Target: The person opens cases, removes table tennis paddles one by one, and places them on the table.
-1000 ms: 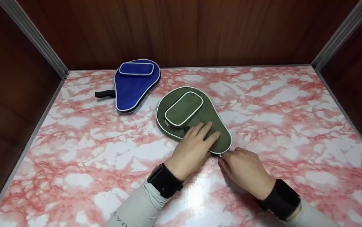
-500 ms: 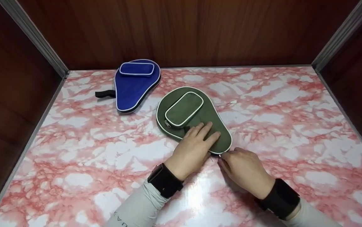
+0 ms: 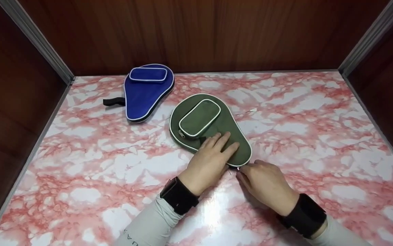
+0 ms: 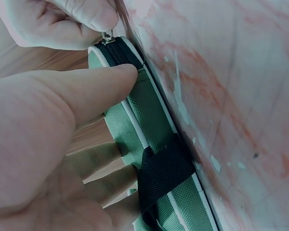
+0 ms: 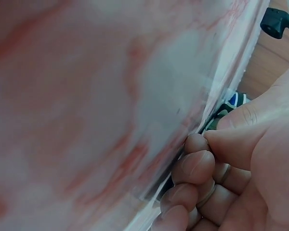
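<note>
A green paddle-shaped racket case (image 3: 228,124) with white piping lies on the table, narrow end toward me. My left hand (image 3: 208,164) rests on it, fingers spread almost straight over the top. In the left wrist view, its thumb (image 4: 101,86) presses the case's side by the black zipper (image 4: 116,53), near a black strap (image 4: 164,171). My right hand (image 3: 266,182) pinches the metal zipper pull (image 4: 107,36) at the narrow end between thumb and curled index finger. Its other fingers are curled in the right wrist view. What the case contains is hidden.
A blue racket case (image 3: 141,94) with a black strap (image 3: 113,101) lies farther back on the left. The table (image 3: 305,136) has a red-and-white marbled top. Dark wood panels (image 3: 199,34) with metal edging enclose its back and sides.
</note>
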Motion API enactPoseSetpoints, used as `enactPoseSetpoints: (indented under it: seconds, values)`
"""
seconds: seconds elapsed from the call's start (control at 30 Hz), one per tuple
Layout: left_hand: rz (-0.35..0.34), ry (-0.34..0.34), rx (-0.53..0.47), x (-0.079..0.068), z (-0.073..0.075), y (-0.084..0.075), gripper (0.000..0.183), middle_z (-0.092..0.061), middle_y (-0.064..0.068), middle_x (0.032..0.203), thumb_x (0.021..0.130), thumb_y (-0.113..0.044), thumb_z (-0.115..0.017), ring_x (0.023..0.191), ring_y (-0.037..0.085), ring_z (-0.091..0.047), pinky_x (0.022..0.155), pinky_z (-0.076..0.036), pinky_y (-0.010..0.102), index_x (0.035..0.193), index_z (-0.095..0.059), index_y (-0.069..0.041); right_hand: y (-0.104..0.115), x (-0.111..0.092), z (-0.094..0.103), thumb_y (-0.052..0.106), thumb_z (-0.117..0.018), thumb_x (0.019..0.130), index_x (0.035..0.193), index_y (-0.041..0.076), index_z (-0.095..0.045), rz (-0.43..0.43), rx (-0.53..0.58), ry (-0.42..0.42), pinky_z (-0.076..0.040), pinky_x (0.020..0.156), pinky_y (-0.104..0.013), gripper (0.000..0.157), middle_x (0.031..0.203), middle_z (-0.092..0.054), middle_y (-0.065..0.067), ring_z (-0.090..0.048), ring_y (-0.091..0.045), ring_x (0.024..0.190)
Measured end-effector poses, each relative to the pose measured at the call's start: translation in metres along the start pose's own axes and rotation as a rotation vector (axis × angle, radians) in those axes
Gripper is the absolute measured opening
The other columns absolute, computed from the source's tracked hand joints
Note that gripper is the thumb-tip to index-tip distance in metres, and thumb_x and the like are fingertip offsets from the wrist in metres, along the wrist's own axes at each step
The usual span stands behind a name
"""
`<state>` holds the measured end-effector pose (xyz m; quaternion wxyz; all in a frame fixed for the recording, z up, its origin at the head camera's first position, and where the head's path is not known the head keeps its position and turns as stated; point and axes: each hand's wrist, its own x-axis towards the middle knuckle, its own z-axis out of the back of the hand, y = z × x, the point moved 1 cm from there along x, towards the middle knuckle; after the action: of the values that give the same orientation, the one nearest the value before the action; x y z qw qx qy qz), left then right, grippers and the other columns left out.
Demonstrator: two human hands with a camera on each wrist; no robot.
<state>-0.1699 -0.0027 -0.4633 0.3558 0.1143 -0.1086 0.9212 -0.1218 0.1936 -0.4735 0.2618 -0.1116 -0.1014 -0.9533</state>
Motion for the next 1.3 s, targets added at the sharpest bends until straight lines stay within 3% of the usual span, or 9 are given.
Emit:
enactPoseSetpoints:
  seconds: [0.47, 0.83, 1.17, 1.3]
  values:
    - [0.006, 0.007, -0.006, -0.003, 0.0, 0.002, 0.061, -0.051, 0.02, 0.165, 0.098, -0.019, -0.082, 0.151, 0.041, -0.05, 0.124, -0.041, 0.053, 0.156, -0.063, -0.016, 0.001, 0.0, 0.001, 0.018, -0.08, 0.1, 0.078, 0.015, -0.069, 0.014, -0.012, 0.004, -0.053, 0.059, -0.044, 0.025, 0.066, -0.061, 0.003, -0.06, -0.024, 0.067]
    - [-0.031, 0.047, -0.068, -0.004, 0.009, 0.014, 0.069, -0.051, 0.015, 0.167, 0.095, 0.005, -0.076, 0.151, 0.036, -0.051, 0.121, -0.045, 0.048, 0.158, -0.062, -0.019, 0.002, 0.002, 0.002, 0.017, -0.078, 0.101, 0.077, 0.016, -0.066, 0.004, -0.01, 0.024, -0.054, 0.058, -0.044, 0.027, 0.065, -0.06, 0.002, -0.062, -0.024, 0.068]
    - [-0.029, 0.077, -0.074, 0.0, 0.008, 0.015, 0.069, -0.049, 0.015, 0.169, 0.097, 0.007, -0.072, 0.152, 0.036, -0.05, 0.121, -0.045, 0.05, 0.16, -0.061, -0.019, 0.01, 0.007, -0.002, 0.015, -0.083, 0.096, 0.082, 0.011, -0.069, 0.031, -0.06, -0.016, -0.055, 0.057, -0.048, 0.02, 0.066, -0.065, -0.005, -0.067, -0.028, 0.063]
    - [-0.025, 0.084, -0.067, 0.001, 0.009, 0.014, 0.071, -0.048, 0.014, 0.169, 0.096, 0.008, -0.072, 0.152, 0.035, -0.05, 0.121, -0.046, 0.049, 0.161, -0.06, -0.02, 0.013, 0.009, -0.004, 0.014, -0.083, 0.095, 0.077, 0.012, -0.067, 0.047, -0.074, -0.046, -0.054, 0.054, -0.048, 0.024, 0.063, -0.064, -0.005, -0.067, -0.029, 0.06]
